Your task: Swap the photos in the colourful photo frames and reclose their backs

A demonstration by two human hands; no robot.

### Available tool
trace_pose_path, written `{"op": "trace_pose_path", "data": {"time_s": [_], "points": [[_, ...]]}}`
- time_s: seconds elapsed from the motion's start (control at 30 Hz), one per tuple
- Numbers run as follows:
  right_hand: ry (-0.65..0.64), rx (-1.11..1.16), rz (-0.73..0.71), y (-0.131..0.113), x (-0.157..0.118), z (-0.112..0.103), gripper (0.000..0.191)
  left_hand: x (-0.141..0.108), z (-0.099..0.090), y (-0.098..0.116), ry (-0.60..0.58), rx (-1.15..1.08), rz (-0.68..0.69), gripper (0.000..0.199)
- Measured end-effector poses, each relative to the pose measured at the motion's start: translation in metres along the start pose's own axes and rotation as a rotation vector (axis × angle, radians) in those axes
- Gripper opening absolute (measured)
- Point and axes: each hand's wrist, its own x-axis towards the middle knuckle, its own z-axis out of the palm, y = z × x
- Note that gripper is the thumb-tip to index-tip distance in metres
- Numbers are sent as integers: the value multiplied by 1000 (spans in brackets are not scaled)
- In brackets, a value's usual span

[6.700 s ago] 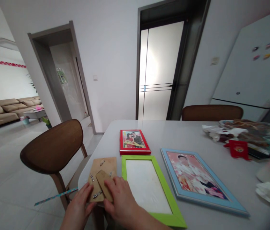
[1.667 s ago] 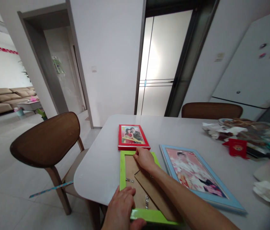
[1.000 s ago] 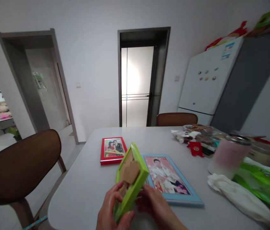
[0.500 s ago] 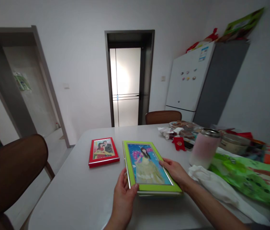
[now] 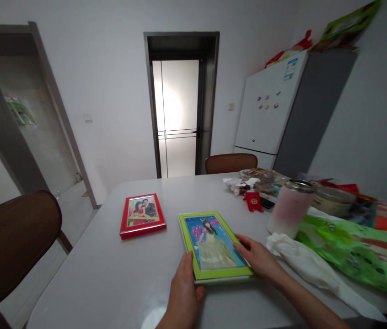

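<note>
A green picture frame (image 5: 216, 244) lies face up, flat on or very near the white table, with its picture of a figure in a pale dress showing. At its lower left corner, my left hand (image 5: 184, 290) is closed against the edge, part of its fingers hidden. My right hand (image 5: 255, 256) grips the opposite edge, the fingers over the rim. To the left, a red picture frame (image 5: 143, 215) with a photo of two people rests on the tabletop, apart from both hands.
On the right of the white table (image 5: 111, 283) stand a pink tumbler (image 5: 291, 208), a white cloth (image 5: 303, 260) and a green bag (image 5: 358, 251). Behind them are a red packet (image 5: 254, 201) and food wrappings. Brown chairs (image 5: 17, 246) stand at the left and far side.
The green picture frame has come down and slightly right, level with the tabletop. My left thumb has left its front face and both hands moved with it. The view has shifted a little.
</note>
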Motion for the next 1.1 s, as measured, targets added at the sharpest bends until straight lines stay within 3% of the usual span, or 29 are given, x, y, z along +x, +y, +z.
{"op": "trace_pose_path", "data": {"time_s": [0.13,0.27,0.43,0.5,0.63,0.73,0.8,0.9,1.1], "points": [[43,-311,-66,0,0,7,50,24,1,-1,-10,10,-21,69],[75,-421,-114,-12,31,14,44,54,-5,0,39,-59,-41,70],[153,-494,-261,-53,45,28,42,59,-34,-18,156,-237,-136,76],[135,-490,-383,-79,37,50,43,57,-56,-31,260,-326,-233,66],[-63,-445,-663,-140,21,119,41,53,-100,-54,458,-516,-407,32],[-121,-433,-733,-173,19,167,44,42,-121,-60,518,-655,-472,28],[-137,-433,-739,-184,20,185,36,31,-126,-60,527,-739,-504,28],[-169,-414,-763,-186,17,193,25,20,-129,-60,528,-857,-539,28],[-263,-318,-849,-174,-25,179,22,21,-120,-63,573,-1028,-481,26]]}}
